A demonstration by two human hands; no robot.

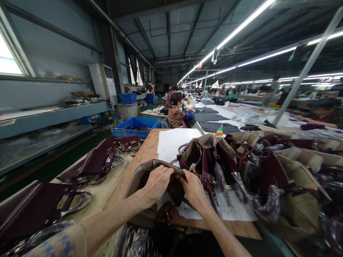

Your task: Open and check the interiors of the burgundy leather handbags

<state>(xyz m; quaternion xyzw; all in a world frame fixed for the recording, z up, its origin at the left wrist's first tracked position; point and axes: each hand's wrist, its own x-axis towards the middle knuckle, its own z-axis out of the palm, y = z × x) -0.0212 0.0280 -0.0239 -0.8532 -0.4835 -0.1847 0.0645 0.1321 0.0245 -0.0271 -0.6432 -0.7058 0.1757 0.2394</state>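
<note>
An open handbag with a beige lining is right in front of me, at the near end of the wooden board. My left hand is closed on the bag's upper edge. Close to its right, my right hand grips the same edge, with its thumb and fingers pressed together on the rim. Below the hands the bag's lower part is dark and hard to make out. White paper lies on the board behind the bag and shows again under it at the right.
Several open maroon bags with plastic-wrapped handles crowd the right side. Finished-looking maroon bags lie on a pale surface at left. A blue crate stands beyond. A glue bottle and a seated person are ahead.
</note>
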